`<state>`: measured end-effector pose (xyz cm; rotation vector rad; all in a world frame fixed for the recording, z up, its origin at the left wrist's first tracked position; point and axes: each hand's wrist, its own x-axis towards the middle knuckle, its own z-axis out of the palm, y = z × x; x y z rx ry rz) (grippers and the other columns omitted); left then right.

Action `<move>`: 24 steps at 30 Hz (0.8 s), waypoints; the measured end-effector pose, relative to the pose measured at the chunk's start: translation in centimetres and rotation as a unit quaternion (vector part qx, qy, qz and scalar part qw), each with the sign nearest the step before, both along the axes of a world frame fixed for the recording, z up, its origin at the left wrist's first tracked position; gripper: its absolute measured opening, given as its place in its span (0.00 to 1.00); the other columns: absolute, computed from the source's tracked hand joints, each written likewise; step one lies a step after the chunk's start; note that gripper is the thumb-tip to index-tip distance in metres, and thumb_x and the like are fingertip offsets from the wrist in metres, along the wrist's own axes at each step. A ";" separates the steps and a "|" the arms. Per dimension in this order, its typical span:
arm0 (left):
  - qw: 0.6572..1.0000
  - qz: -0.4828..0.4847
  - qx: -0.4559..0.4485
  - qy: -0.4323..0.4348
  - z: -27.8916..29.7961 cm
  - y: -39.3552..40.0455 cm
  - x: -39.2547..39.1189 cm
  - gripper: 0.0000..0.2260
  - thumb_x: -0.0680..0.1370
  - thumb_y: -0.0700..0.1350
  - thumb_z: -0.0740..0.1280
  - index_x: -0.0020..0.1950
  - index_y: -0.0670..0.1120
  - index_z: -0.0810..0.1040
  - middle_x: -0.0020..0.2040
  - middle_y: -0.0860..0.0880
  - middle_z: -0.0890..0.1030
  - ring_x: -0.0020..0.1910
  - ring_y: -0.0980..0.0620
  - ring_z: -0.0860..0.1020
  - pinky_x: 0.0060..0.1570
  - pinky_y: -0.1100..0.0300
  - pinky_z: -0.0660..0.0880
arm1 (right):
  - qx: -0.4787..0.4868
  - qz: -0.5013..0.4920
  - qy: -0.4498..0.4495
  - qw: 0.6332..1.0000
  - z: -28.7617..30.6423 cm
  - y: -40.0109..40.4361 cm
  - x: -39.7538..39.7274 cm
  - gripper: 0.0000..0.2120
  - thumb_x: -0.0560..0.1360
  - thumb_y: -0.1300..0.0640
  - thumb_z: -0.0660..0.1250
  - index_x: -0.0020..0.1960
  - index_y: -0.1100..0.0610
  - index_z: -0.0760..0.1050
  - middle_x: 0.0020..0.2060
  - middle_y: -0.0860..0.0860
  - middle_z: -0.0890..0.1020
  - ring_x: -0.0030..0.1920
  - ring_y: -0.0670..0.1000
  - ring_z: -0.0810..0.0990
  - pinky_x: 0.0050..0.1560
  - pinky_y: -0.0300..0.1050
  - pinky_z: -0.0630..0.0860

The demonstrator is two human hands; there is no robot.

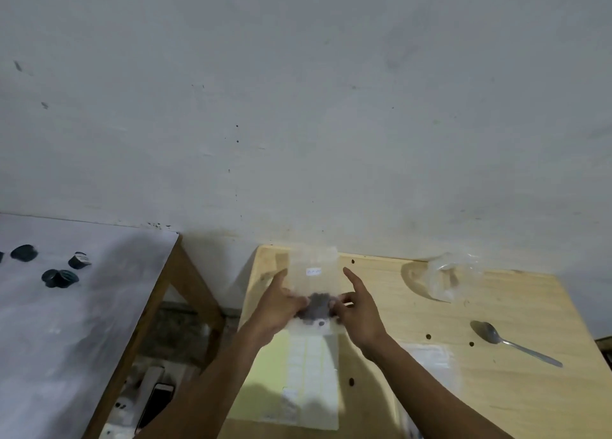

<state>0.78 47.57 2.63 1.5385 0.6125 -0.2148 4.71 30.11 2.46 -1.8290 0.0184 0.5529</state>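
Pouch (314,286) is already holding dark grains (316,306), label (314,270) on; left grip (278,306) & right grip (359,309) are pinching it mid-frame; sealing prob. remaining.

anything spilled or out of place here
Nothing looks spilled. The dark stuff sits inside the clear bag that the left hand and right hand pinch. Only loose ends: a crumpled plastic bag lies near the far edge of the wooden table, and small dark pieces lie scattered on the white table.
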 end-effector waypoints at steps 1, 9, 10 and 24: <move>0.999 -0.021 0.024 0.020 -1.3 -0.1 0.1 0.29 0.73 0.35 0.72 0.67 0.56 0.66 0.48 0.47 0.83 0.45 0.50 0.81 0.42 0.59 0.78 | -0.017 -0.008 0.007 1.000 -0.8 0.2 0.4 0.33 0.76 0.66 0.67 0.76 0.47 0.61 0.41 0.55 0.79 0.39 0.51 0.81 0.43 0.43 0.77; 0.971 -0.084 0.214 0.069 -6.2 0.6 3.5 0.39 0.71 0.40 0.76 0.77 0.44 0.61 0.71 0.44 0.72 0.66 0.45 0.73 0.58 0.60 0.71 | -0.117 0.069 0.026 0.990 -3.4 1.8 2.9 0.27 0.74 0.66 0.68 0.70 0.53 0.66 0.38 0.47 0.79 0.39 0.48 0.78 0.40 0.41 0.78; 0.967 -0.090 0.230 0.065 -6.6 0.7 3.9 0.39 0.71 0.40 0.76 0.77 0.43 0.61 0.72 0.44 0.71 0.66 0.45 0.72 0.56 0.62 0.70 | -0.129 0.078 0.018 0.988 -3.6 2.0 3.2 0.25 0.73 0.65 0.68 0.68 0.54 0.68 0.39 0.48 0.79 0.39 0.49 0.79 0.40 0.42 0.78; 0.918 -0.064 0.379 0.100 -7.5 -0.2 4.3 0.30 0.75 0.50 0.69 0.75 0.49 0.63 0.72 0.40 0.63 0.73 0.38 0.58 0.68 0.48 0.61 | -0.224 0.112 -0.080 0.965 -4.3 -0.5 4.1 0.29 0.75 0.56 0.70 0.73 0.58 0.66 0.55 0.54 0.73 0.54 0.54 0.73 0.55 0.43 0.71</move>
